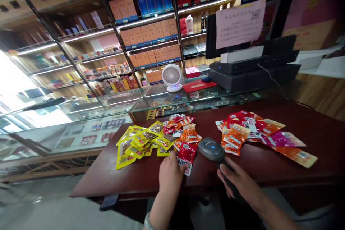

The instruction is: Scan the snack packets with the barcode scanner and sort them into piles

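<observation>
My right hand [237, 179] is wrapped round the handle of a dark grey barcode scanner [211, 148], which shows a small blue light and has its head toward the middle of the desk. My left hand [171, 173] grips the lower left edge of a red snack packet [188, 152], with the thumb over its white printed end. Yellow snack packets [137, 142] lie heaped beyond and left of that hand. Small orange packets [190, 133] lie just behind the red one. Right of the scanner spreads another pile of red, orange and pink packets [241, 127].
The dark red desk [151, 181] meets a glass display counter [161, 99] at the back. On the glass stand a white fan [172, 76], a red mat [199, 86] and a black cash register [250, 73]. Boxed goods fill the shelves [147, 54] behind.
</observation>
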Tool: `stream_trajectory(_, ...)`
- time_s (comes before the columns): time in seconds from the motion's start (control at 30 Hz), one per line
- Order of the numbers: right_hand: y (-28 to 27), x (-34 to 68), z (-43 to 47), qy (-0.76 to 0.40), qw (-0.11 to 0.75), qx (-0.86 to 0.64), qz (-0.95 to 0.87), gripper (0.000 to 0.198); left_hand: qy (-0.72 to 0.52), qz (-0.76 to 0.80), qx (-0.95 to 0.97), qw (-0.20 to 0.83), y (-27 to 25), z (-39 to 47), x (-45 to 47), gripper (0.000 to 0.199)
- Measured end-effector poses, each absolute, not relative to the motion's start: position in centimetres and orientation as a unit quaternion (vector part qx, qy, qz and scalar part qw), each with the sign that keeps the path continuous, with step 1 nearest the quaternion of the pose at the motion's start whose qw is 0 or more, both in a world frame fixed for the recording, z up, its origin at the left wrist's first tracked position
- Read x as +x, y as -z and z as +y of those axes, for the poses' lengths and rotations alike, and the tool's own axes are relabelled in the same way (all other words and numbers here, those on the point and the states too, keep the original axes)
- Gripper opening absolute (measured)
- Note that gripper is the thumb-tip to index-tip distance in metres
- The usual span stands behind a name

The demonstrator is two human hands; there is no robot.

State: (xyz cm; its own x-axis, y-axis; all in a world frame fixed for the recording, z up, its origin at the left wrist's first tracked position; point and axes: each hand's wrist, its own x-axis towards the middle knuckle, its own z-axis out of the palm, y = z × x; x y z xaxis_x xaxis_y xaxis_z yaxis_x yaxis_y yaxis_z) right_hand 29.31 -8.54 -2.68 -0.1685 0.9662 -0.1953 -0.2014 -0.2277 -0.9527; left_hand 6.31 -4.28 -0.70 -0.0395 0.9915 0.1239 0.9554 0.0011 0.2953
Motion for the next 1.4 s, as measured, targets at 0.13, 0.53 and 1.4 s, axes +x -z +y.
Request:
stream_trajectory(0.13,2.7,29.2,-8.7,-0.669,0.445,-0.419,-0.424,0.054,-0.182,0.702,0.677,0.127,0.7,-4.1,6.9,0.035)
stream_trajectory(0.53,3.1,31.2,-8.6,-0.663,0.486,-0.416,-0.389,0.044,-0.347,0.631,0.652,0.238,1.0,-2.0,9.4,0.017)
stream_trajectory(1.4,2.4,33.6,-8.9,-0.603,0.526,-0.436,-0.412,0.042,-0.096,0.690,0.709,-0.112,-1.5,5.4,11.3,0.059)
